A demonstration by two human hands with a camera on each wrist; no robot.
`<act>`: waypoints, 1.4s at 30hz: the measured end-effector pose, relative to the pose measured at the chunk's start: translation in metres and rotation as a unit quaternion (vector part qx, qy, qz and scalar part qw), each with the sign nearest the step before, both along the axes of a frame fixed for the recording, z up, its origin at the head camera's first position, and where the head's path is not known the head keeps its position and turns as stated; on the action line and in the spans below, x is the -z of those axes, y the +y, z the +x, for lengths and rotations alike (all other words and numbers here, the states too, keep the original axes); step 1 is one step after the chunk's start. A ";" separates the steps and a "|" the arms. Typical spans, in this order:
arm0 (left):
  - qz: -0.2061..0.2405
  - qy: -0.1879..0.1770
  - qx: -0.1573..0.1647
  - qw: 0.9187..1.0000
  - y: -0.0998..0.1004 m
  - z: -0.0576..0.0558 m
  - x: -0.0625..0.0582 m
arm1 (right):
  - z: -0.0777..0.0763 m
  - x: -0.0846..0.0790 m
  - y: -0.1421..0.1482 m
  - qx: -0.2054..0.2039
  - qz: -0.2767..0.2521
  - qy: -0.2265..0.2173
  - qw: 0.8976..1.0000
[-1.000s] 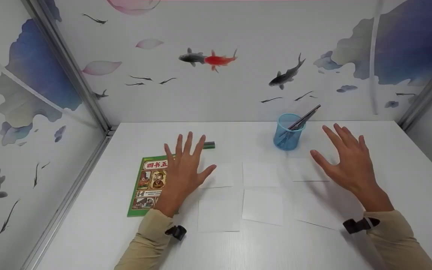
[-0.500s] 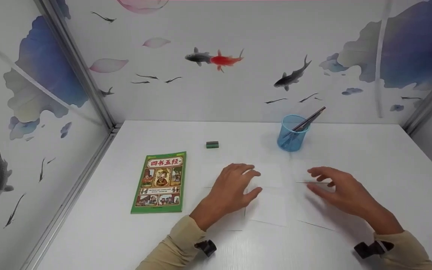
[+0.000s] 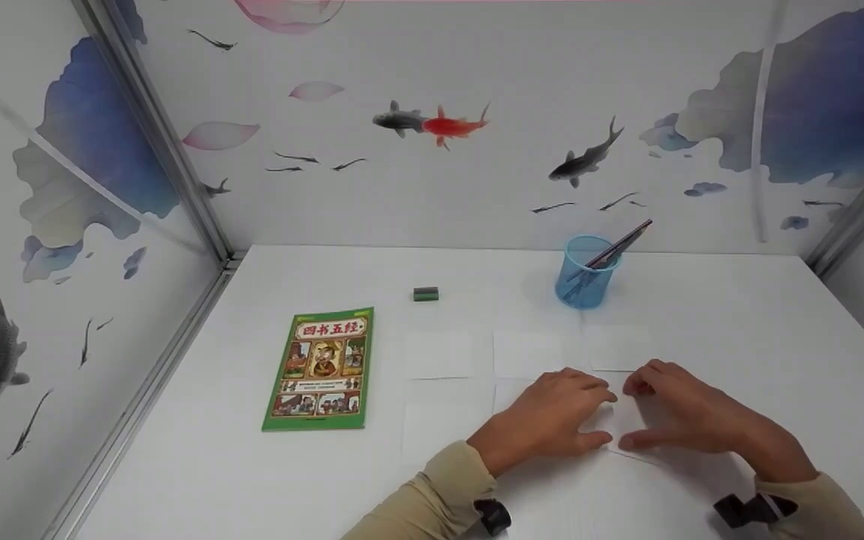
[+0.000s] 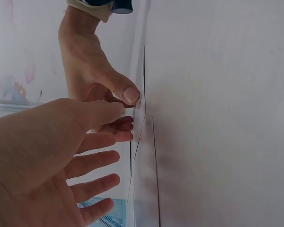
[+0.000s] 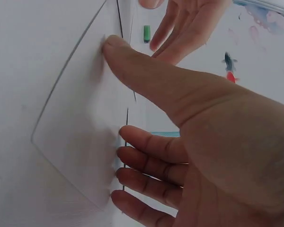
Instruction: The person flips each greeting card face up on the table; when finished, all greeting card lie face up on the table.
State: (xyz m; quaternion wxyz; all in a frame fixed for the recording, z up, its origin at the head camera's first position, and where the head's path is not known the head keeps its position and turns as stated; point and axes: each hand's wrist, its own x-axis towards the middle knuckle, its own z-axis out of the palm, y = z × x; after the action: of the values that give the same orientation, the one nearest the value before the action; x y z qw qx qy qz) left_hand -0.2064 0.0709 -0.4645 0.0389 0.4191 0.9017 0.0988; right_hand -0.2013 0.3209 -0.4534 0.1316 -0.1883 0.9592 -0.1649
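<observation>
White square sheets of paper [image 3: 439, 356] lie in two rows on the white table. Over the front right sheet [image 5: 71, 123], my two hands face each other, fingertips a short gap apart. The left hand [image 3: 552, 416] has its fingers loosely extended and spread in the left wrist view, with nothing between them. In the right wrist view, the right hand [image 5: 217, 123] has its thumb tip right at the sheet's surface. Its other fingers are relaxed, tips close along the sheet. The hands hide part of the front row.
A green-bordered comic-style book [image 3: 317, 371] lies at the left. Behind the sheets is a small green block [image 3: 426, 294]. At the back right stands a blue mesh cup [image 3: 586, 281] with several pens [image 3: 621, 244]. Fish-patterned panels [image 3: 477, 195] wall the back and left.
Both hands have come down from raised, spread poses. The left hand has moved right across the sheets and the right hand slightly forward-down, so they meet over the front right sheet.
</observation>
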 end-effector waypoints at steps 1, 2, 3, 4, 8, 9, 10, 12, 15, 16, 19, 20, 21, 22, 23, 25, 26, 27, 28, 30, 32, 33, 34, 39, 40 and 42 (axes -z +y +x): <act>-0.010 -0.003 0.002 1.000 0.003 0.001 0.001 | 0.002 -0.001 0.001 -0.009 0.003 -0.006 1.000; -0.018 -0.003 0.004 1.000 0.005 0.003 0.003 | 0.004 -0.002 0.002 -0.017 0.003 -0.011 1.000; -0.022 -0.006 0.007 1.000 0.006 0.004 0.004 | 0.006 -0.004 0.003 -0.023 0.005 -0.015 1.000; -0.023 -0.007 0.010 1.000 0.006 0.006 0.005 | 0.007 -0.005 0.004 -0.027 0.004 -0.021 0.999; -0.015 -0.017 0.015 1.000 0.001 0.009 0.008 | 0.007 -0.008 0.005 -0.033 -0.002 -0.041 0.999; -0.011 -0.021 0.017 1.000 0.000 0.009 0.008 | 0.006 -0.008 0.004 -0.032 -0.001 -0.044 0.999; -0.007 -0.022 0.019 1.000 -0.002 0.009 0.008 | 0.005 -0.008 0.003 -0.032 -0.004 -0.046 0.998; 0.001 -0.032 0.022 0.999 -0.004 0.007 0.007 | 0.004 -0.008 0.001 -0.036 -0.016 -0.046 0.998; 0.013 -0.041 0.022 0.999 -0.007 0.005 0.007 | 0.002 -0.007 0.000 -0.041 -0.041 -0.043 0.997; 0.018 -0.044 0.021 0.999 -0.008 0.004 0.007 | 0.002 -0.006 -0.001 -0.043 -0.050 -0.042 0.997; 0.035 -0.051 0.017 0.998 -0.011 0.002 0.008 | -0.001 -0.002 -0.002 -0.040 -0.075 -0.036 0.996; 0.041 -0.052 0.018 0.998 -0.011 0.001 0.008 | -0.002 0.000 -0.002 -0.039 -0.084 -0.030 0.995; 0.046 -0.049 0.020 0.998 -0.011 0.001 0.008 | -0.003 0.001 -0.002 -0.038 -0.093 -0.022 0.995; 0.050 -0.045 0.022 0.998 -0.011 0.000 0.008 | -0.004 0.002 -0.001 -0.036 -0.103 -0.015 0.994; 0.051 -0.040 0.023 0.998 -0.010 0.000 0.009 | -0.006 0.003 0.000 -0.034 -0.116 -0.006 0.993; 0.054 -0.028 0.026 0.998 -0.009 0.001 0.009 | -0.008 0.003 0.002 -0.029 -0.147 0.014 0.989; 0.054 -0.021 0.025 0.998 -0.009 0.001 0.009 | -0.008 0.003 0.003 -0.024 -0.165 0.021 0.986; 0.058 -0.016 0.023 0.998 -0.008 0.001 0.008 | -0.009 0.003 0.003 -0.017 -0.186 0.026 0.982; 0.064 -0.013 0.019 0.998 -0.008 0.002 0.008 | -0.009 0.002 0.003 -0.009 -0.207 0.032 0.978; 0.088 -0.017 0.011 0.996 -0.008 0.002 0.006 | -0.010 0.001 0.003 0.012 -0.245 0.045 0.968; 0.128 -0.037 0.004 0.991 -0.007 0.002 0.005 | -0.009 -0.001 0.001 0.033 -0.270 0.059 0.960; 0.153 -0.054 0.002 0.987 -0.007 0.001 0.004 | -0.008 -0.002 0.001 0.043 -0.282 0.064 0.956; 0.178 -0.073 0.000 0.981 -0.007 0.000 0.004 | -0.008 -0.004 0.000 0.051 -0.291 0.067 0.953; 0.283 -0.193 -0.012 0.939 -0.006 -0.002 0.001 | -0.005 -0.008 -0.005 0.050 -0.361 0.062 0.929; 0.297 -0.218 -0.017 0.930 -0.006 -0.001 0.001 | -0.004 -0.009 -0.006 0.043 -0.377 0.059 0.923; 0.314 -0.264 -0.033 0.911 -0.005 0.000 0.000 | -0.002 -0.010 -0.008 0.028 -0.402 0.054 0.914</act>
State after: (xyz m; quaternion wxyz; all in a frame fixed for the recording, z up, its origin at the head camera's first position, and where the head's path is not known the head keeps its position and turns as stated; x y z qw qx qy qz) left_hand -0.2063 0.0657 -0.4645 0.1381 0.3382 0.7944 0.4853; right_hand -0.2037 0.3134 -0.4438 -0.0113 -0.2069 0.8227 -0.5294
